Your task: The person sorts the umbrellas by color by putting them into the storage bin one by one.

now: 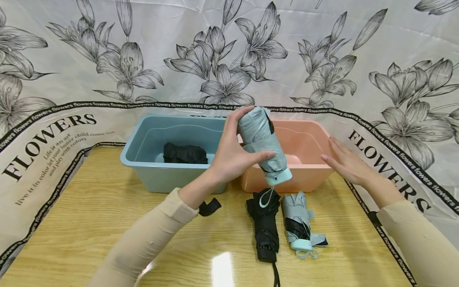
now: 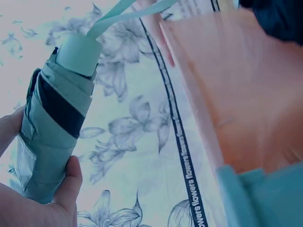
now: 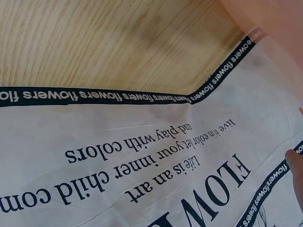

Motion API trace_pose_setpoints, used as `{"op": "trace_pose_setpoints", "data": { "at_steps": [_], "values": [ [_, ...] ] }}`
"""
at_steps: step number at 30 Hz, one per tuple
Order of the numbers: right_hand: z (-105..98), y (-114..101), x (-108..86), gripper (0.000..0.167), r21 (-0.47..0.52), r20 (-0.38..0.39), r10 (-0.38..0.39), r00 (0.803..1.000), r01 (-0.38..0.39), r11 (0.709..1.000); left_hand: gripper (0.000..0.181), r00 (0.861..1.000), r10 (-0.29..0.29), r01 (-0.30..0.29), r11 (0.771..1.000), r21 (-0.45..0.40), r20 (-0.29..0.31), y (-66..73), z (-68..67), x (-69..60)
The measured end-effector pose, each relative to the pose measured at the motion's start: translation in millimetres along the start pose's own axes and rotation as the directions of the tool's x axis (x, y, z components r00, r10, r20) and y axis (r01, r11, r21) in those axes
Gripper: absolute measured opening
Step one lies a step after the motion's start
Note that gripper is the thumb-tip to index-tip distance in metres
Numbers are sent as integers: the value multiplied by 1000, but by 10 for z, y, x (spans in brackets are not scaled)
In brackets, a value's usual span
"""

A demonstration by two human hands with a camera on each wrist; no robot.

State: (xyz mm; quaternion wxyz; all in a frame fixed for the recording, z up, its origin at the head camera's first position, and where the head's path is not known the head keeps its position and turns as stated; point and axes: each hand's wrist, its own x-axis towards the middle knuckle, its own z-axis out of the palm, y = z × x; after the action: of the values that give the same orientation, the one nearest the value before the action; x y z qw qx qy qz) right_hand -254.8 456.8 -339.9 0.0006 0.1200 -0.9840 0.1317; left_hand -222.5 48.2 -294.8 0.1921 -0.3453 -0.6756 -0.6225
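Observation:
My left hand (image 1: 234,153) grips a folded light-blue umbrella (image 1: 263,139), tilted above the gap between the two bins; in the left wrist view its pale cap (image 2: 79,54) and strap point upward. My right hand (image 1: 349,161) touches the right rim of the pink bin (image 1: 287,179) with fingers extended. A black folded umbrella (image 1: 265,225) and another light-blue umbrella (image 1: 297,219) lie on the table in front of the pink bin. Inside the blue bin (image 1: 175,175) lies a black folded umbrella (image 1: 184,153).
A small black piece (image 1: 209,207), partly hidden by my left forearm, lies on the wooden table (image 1: 71,223) before the blue bin. White flower-printed cloth (image 1: 172,24) hangs behind the bins and runs along the table's sides.

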Motion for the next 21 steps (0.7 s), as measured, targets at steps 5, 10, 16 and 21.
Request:
{"op": "trace_pose_setpoints", "data": {
  "at_steps": [5,10,16,21],
  "values": [
    [-11,-27,11,80,3,8,1,1000,-1,1000,101,999,-1,2,999,36,-43,-33,83,328],
    [-27,-47,16,80,-3,5,-3,1000,3,1000,97,998,-53,56,995,86,-35,-118,181,557],
    [-25,-43,8,80,-4,-8,-12,1000,12,1000,93,979,-203,197,971,138,31,-303,353,730],
    [-9,-15,-10,79,-6,-18,-19,1000,18,1000,91,951,-300,283,942,181,76,-477,511,863]
  ]
}}
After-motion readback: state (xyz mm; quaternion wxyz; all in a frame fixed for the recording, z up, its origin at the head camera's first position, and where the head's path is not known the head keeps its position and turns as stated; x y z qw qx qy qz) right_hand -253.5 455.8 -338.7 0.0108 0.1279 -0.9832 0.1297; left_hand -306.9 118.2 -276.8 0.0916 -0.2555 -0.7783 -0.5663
